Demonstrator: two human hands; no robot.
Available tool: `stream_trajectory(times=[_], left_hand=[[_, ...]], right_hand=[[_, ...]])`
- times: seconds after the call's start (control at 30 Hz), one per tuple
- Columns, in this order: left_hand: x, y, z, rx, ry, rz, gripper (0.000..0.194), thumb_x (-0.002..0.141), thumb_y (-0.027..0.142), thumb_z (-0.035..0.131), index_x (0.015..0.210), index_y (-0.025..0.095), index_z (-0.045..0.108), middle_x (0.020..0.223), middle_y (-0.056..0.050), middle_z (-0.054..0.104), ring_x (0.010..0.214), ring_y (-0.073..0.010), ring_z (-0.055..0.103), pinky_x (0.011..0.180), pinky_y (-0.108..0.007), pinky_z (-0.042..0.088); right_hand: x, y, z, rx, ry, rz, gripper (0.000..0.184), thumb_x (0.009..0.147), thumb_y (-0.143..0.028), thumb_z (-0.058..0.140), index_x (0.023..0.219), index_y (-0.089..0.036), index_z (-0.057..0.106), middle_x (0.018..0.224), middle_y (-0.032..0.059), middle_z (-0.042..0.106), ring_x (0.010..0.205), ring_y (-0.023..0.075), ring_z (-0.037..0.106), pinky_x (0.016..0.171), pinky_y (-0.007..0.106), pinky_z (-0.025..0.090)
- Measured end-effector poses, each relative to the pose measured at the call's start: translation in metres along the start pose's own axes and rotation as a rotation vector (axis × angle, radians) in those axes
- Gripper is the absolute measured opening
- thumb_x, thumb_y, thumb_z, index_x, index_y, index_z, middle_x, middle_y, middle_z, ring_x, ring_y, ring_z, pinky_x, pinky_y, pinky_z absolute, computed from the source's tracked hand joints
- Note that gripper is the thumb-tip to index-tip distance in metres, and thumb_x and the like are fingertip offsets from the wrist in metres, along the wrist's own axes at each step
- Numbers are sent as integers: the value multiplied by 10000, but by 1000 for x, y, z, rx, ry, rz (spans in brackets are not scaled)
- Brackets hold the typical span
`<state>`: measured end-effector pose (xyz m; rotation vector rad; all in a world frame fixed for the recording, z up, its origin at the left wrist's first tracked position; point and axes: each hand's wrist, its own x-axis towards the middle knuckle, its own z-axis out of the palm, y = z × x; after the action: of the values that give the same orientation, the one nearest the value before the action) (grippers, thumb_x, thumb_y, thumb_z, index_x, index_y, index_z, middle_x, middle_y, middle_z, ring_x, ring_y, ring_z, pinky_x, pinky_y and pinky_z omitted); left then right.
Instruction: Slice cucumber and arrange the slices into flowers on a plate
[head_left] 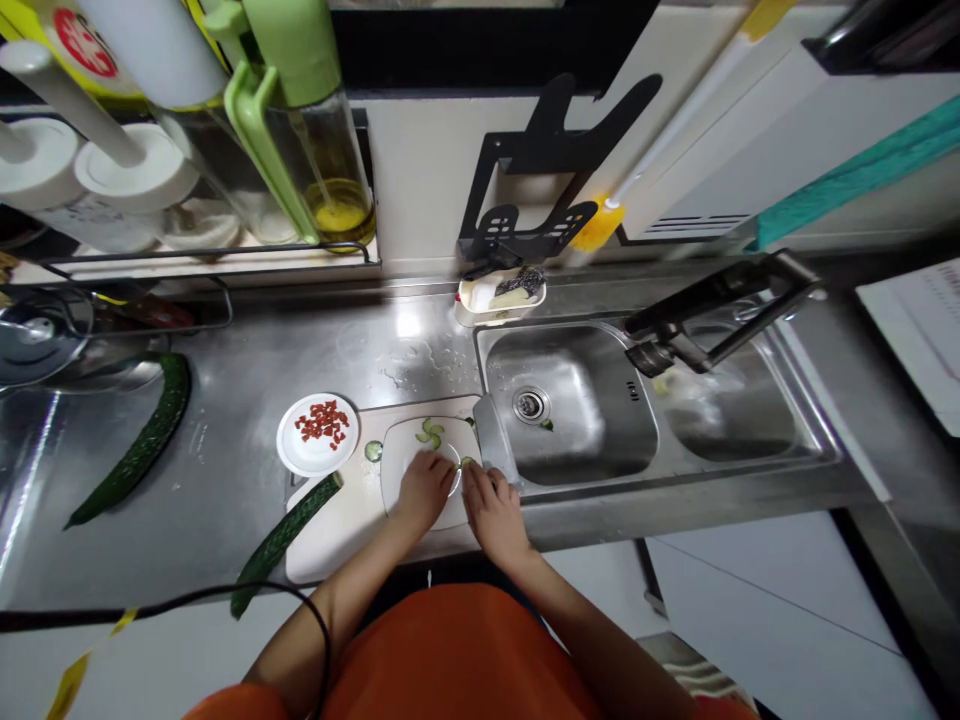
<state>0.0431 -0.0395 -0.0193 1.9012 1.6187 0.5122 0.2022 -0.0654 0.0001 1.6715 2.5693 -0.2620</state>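
Observation:
On the cutting board (330,535) lies a white plate (401,470) with rounded corners. Thin green cucumber slices (430,432) are arranged near its far edge. My left hand (427,490) rests over the middle of the plate, fingers bent together; what they hold, if anything, is hidden. Close beside it, my right hand (495,510) has its fingertips pinched at a small cucumber slice (466,462) at the plate's right side. A wide grey cleaver blade (495,440) lies just beyond the right hand, at the sink's edge. One loose cucumber end (373,451) sits left of the plate.
A small dish (287,440) of chopped red pieces stands left of the board. One cut cucumber (289,540) overhangs the counter's front; a whole cucumber (142,455) lies farther left. The double sink (570,400) with a black faucet (720,310) is at right. A black cable (247,585) crosses the front.

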Motion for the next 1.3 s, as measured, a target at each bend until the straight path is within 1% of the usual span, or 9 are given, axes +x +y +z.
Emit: stream_trajectory(times=[0.1,0.2,0.7,0.87,1.07,1.3], left_hand=[[0,1,0,15,-12,-2,210,902,260,470,872,188,665,892,-73,601,900,-187,507,825,-329,421],[0,4,0,30,-9,-13,224,907,270,461,872,189,667,895,-71,602,903,-186,511,827,-326,421],[-2,10,4,39,24,-35,213,907,270,468,878,185,660,888,-77,603,897,-188,512,811,-317,424],[-2,9,6,67,40,-16,194,901,259,480,879,180,656,875,-73,605,879,-187,507,798,-318,423],[-3,9,9,108,91,-19,181,897,255,493,846,182,650,845,-58,598,854,-177,509,777,-308,423],[-2,12,8,117,88,-21,154,885,238,512,841,186,650,846,-56,598,853,-178,512,766,-304,430]], right_hand=[[-1,-1,2,-10,-3,32,457,929,-223,386,1381,-197,448,1376,126,481,1195,313,403,862,442,392],[0,-1,1,-14,-2,62,468,929,-236,390,1392,-188,431,1375,134,479,1199,312,407,865,439,393],[0,1,-4,-56,14,89,459,949,-261,352,1394,-175,423,1354,143,491,1195,318,398,857,433,367],[0,0,-4,-56,25,102,453,947,-269,361,1381,-165,438,1337,145,504,1185,315,404,855,423,360],[1,-3,-3,-53,52,104,443,932,-274,413,1350,-137,470,1324,151,517,1173,307,418,851,407,358],[2,-7,-1,-29,57,105,442,927,-287,415,1331,-123,494,1325,167,512,1181,320,418,848,426,370]])
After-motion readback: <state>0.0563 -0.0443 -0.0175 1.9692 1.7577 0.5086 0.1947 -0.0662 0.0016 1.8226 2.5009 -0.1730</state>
